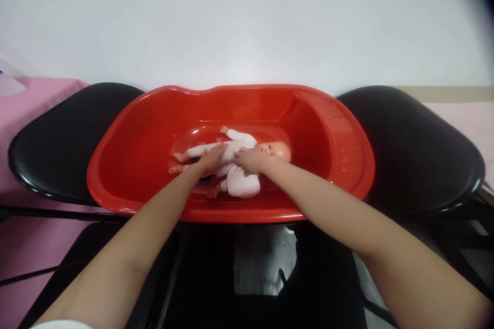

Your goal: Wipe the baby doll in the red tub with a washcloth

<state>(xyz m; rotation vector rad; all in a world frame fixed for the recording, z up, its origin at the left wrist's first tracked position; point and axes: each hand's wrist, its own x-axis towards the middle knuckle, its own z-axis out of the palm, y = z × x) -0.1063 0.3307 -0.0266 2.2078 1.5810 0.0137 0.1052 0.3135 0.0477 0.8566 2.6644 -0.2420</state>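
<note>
A baby doll in a pale pink suit lies on its back inside a red plastic baby tub, head to the right. My left hand rests flat on the doll's belly and legs, fingers stretched out. My right hand is on the doll's chest just below its chin, fingers curled together on the suit's cloth.
The tub rests across two black chair seats, one on the left and one on the right. A pink cloth covers a surface at far left. A plain white wall stands behind. Black chair frames and floor show below the tub.
</note>
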